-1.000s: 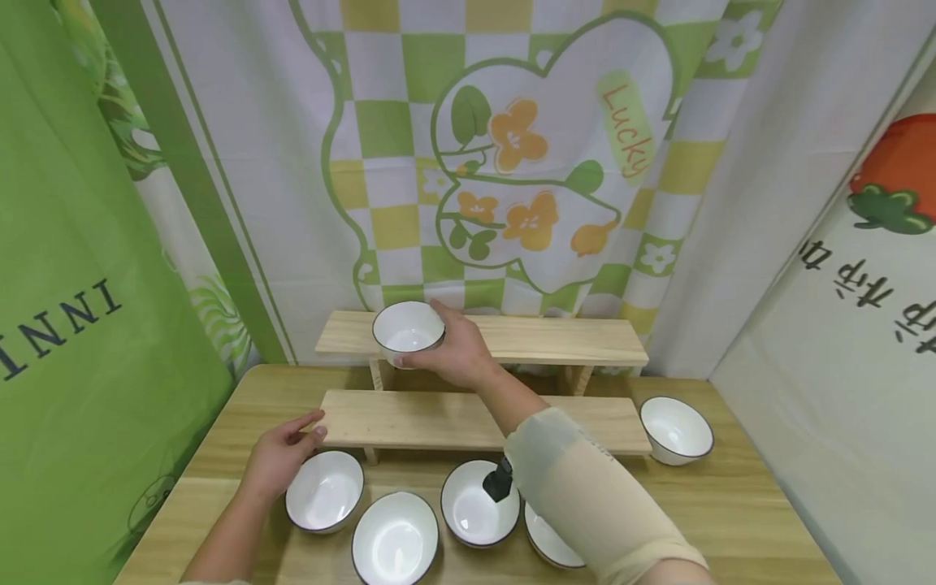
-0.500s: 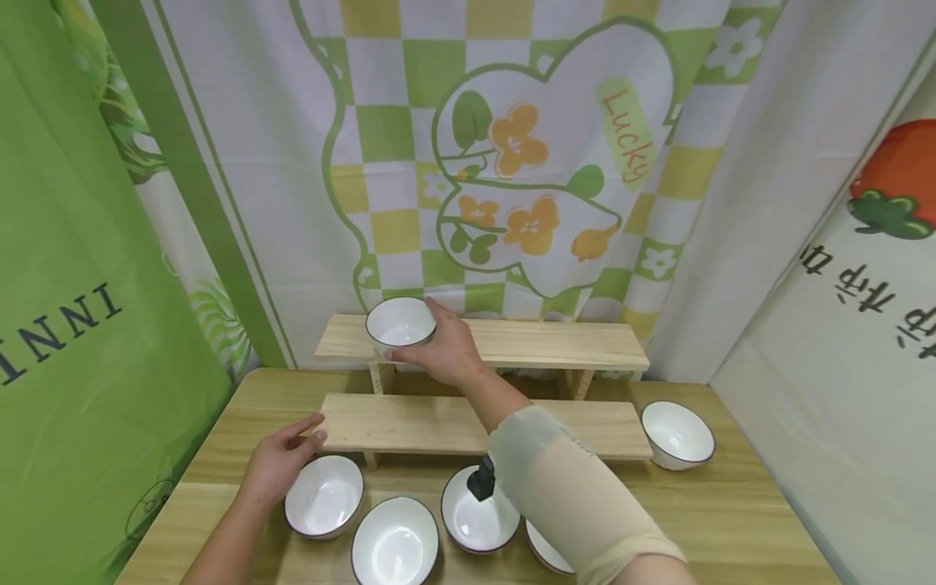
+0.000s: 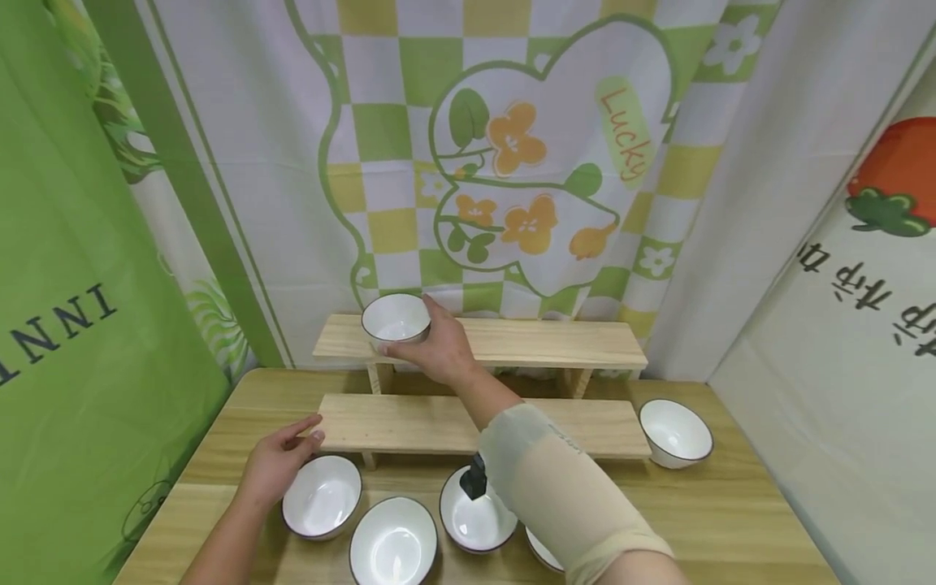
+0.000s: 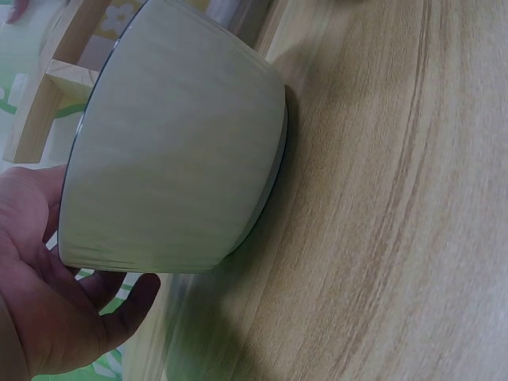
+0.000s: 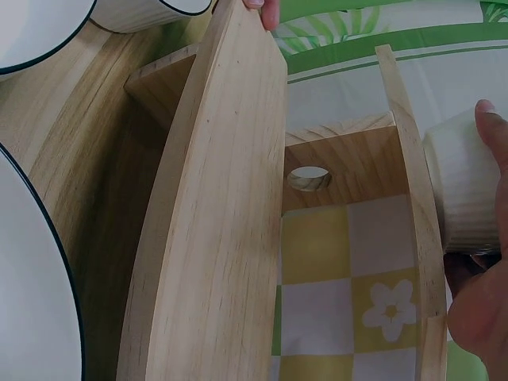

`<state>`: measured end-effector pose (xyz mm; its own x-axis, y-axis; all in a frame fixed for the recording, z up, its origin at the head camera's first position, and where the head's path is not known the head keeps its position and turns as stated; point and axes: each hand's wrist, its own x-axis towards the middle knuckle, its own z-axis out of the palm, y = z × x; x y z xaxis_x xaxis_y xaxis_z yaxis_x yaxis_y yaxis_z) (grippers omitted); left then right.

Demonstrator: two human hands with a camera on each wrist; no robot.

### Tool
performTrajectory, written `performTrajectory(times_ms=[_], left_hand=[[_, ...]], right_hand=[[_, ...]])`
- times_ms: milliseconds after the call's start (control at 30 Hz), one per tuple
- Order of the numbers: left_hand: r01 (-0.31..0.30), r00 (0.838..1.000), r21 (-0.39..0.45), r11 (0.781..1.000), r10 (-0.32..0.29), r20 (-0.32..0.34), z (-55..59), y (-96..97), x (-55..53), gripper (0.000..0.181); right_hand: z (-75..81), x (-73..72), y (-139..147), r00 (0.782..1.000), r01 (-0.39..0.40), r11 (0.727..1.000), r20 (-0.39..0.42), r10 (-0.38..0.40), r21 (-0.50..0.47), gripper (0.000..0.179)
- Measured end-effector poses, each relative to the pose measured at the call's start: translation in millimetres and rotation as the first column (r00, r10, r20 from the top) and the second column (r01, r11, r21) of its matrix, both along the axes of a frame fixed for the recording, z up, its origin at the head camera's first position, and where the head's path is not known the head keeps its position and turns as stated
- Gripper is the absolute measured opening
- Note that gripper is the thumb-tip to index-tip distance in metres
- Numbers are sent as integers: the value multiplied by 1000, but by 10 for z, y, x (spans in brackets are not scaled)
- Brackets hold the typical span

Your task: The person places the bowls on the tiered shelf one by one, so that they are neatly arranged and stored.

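Observation:
In the head view my right hand (image 3: 444, 348) grips a white, dark-rimmed bowl (image 3: 396, 318) by its right side, over the left end of the upper wooden shelf (image 3: 548, 341). The right wrist view shows this bowl (image 5: 460, 178) upright, its base against the board, thumb and fingers at its side. My left hand (image 3: 274, 465) has its fingertips at the left end of the lower shelf (image 3: 409, 422), just above another white bowl (image 3: 322, 497). In the left wrist view that bowl (image 4: 175, 143) partly hides the loosely bent fingers of the left hand (image 4: 48, 294).
Two more bowls, a middle-left one (image 3: 393, 543) and a middle one (image 3: 475, 520), stand before the lower shelf. A further bowl (image 3: 543, 549) is partly hidden by my right sleeve (image 3: 570, 496). One bowl (image 3: 676, 433) stands at the shelf's right end. A patterned curtain (image 3: 409, 130) hangs behind.
My right hand has moved the bowl slightly left and back along the upper shelf. The left hand stays at the lower shelf's end.

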<state>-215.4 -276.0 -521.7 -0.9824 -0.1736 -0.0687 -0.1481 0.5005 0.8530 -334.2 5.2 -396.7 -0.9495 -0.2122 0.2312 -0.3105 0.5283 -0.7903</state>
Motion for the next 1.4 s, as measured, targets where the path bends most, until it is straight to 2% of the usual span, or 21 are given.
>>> performTrajectory(times_ms=[200,433,633,800,1000,1400], left_hand=[[-2,1000,-3,1000,2,4,19,-1,16,56],[-2,1000,0,1000,2,-2,17,8,6,55],[-5,1000,10,1000,5,0,15,7,-11,55],[1,1000,26,1000,-1,-4,10,8,-14,55],[-8,1000,31,999,8,-6,4,-11,-3,54],[-1,1000,49,999,1,2,-9,-2,-3,55]], right_hand=[[-7,-3,-25,1000,-5,1000,-13,5,-16,116],[-13,14,6,1000,-8,999,18,9,-32,129],[-30,8,90,1000,-26,999,12,27,-42,129],[-24,41,153,999,-37,998,2,37,-59,129],[0,103,217,999,-35,999,0,35,-23,129],[10,196,365,999,-21,995,44,25,-95,125]])
